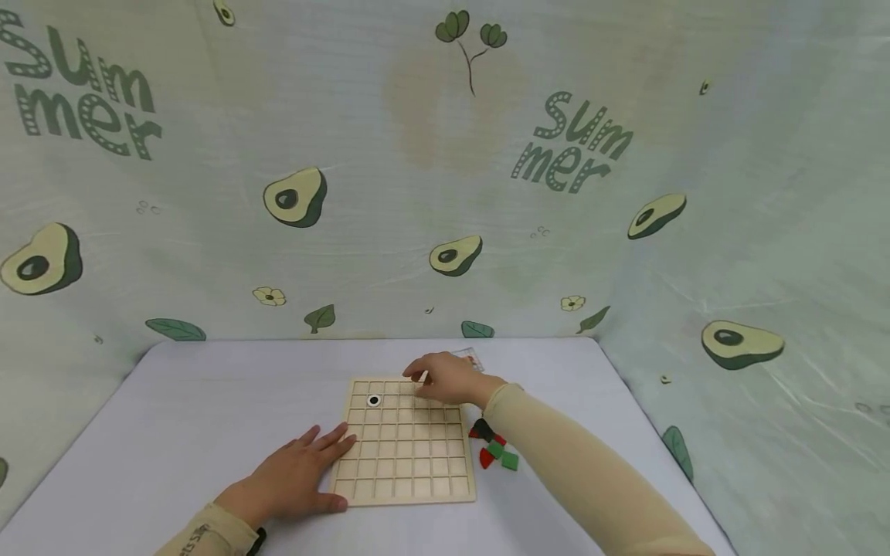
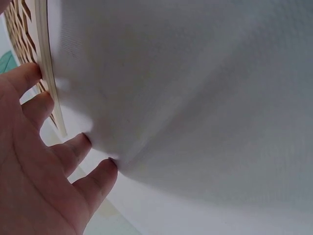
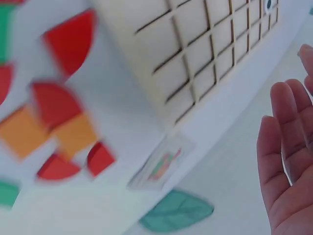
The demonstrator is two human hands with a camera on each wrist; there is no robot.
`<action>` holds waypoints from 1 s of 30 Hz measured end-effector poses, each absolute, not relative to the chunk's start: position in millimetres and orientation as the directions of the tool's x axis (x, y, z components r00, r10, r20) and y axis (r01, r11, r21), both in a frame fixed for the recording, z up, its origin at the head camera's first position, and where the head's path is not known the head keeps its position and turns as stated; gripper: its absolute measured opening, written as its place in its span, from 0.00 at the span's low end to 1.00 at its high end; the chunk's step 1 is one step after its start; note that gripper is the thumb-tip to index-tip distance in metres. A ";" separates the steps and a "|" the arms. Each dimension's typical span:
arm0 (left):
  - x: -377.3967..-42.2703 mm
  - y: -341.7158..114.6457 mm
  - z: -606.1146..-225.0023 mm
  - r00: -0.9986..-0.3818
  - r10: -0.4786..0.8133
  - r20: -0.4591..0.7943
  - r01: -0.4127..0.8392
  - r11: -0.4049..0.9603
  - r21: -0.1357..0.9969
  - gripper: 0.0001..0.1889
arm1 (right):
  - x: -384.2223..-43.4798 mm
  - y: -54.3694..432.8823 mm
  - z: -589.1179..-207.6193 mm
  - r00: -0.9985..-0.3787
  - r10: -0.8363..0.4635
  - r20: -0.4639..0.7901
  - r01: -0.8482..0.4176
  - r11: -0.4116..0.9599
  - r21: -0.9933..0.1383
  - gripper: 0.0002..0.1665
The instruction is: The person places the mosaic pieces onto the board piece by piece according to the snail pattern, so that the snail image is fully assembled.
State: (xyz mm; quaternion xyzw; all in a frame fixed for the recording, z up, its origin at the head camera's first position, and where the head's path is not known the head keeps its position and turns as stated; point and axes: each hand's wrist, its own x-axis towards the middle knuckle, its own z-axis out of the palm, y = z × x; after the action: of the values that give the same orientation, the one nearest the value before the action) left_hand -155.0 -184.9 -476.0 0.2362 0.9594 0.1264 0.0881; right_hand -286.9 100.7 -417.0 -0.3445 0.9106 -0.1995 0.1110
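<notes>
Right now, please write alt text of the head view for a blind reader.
A person's right grip reaches over a wooden grid board; the left grip lies at its left edge. A black-centred white disc sits on the board; red, green and black pieces lie to its right.

Left grip (image 1: 295,472) splayed, right grip (image 1: 447,378) loosely bent.

A green "summer" (image 1: 93,116) stands on the patterned cloth (image 1: 368,286) at upper left, "sum" above "mer"; a second, smaller "summer" (image 1: 563,164), split likewise, stands right of centre; dark lettering (image 1: 195,540) on the left sleeve (image 1: 221,533) is only partly legible.
</notes>
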 end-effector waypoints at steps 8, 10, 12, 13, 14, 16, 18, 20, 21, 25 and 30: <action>-154.7 -189.3 -479.0 -0.876 0.469 -0.112 0.422 0.858 0.292 0.51 | -273.1 206.4 -404.0 -0.863 -0.493 -0.107 -0.380 0.775 -0.504 0.22; -154.2 -189.7 -479.0 -0.876 0.470 -0.109 0.423 0.857 0.293 0.51 | -265.7 229.3 -411.4 -0.881 -0.458 -0.119 -0.344 0.792 -0.504 0.22; -154.0 -189.7 -479.2 -0.875 0.473 -0.102 0.428 0.855 0.293 0.51 | -257.8 249.7 -421.0 -0.886 -0.448 -0.118 -0.332 0.792 -0.513 0.22; -153.9 -189.5 -479.0 -0.874 0.476 -0.098 0.432 0.853 0.293 0.51 | -253.7 258.7 -425.6 -0.886 -0.448 -0.115 -0.331 0.788 -0.520 0.22; -153.8 -189.3 -478.8 -0.874 0.476 -0.097 0.432 0.853 0.292 0.51 | -249.3 267.2 -430.0 -0.885 -0.453 -0.110 -0.336 0.783 -0.523 0.22; -153.9 -188.5 -477.9 -0.873 0.477 -0.096 0.433 0.852 0.294 0.51 | -240.4 281.5 -437.8 -0.884 -0.457 -0.099 -0.339 0.772 -0.538 0.21; -153.8 -187.9 -477.4 -0.875 0.473 -0.100 0.428 0.854 0.296 0.51 | -232.0 292.6 -445.2 -0.884 -0.460 -0.087 -0.339 0.757 -0.558 0.21; -153.5 -187.5 -476.8 -0.877 0.470 -0.103 0.424 0.856 0.295 0.51 | -224.8 300.7 -452.6 -0.884 -0.460 -0.082 -0.337 0.749 -0.570 0.20; -153.4 -187.2 -476.6 -0.877 0.469 -0.105 0.423 0.856 0.296 0.51 | -221.9 303.6 -456.6 -0.886 -0.457 -0.082 -0.330 0.745 -0.580 0.20; -153.1 -186.2 -476.3 -0.877 0.468 -0.110 0.422 0.858 0.292 0.51 | -213.5 308.7 -470.6 -0.894 -0.437 -0.095 -0.293 0.734 -0.613 0.20; -153.8 -185.8 -477.1 -0.872 0.478 -0.104 0.433 0.853 0.290 0.51 | -209.5 308.0 -479.4 -0.905 -0.420 -0.068 -0.304 0.749 -0.589 0.21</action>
State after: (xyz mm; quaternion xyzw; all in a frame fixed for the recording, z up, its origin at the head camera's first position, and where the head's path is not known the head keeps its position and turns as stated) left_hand -153.8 -185.8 -477.1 0.2378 0.9587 0.1297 0.0866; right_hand -209.5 308.0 -479.4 -0.1947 0.9299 -0.2960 0.0985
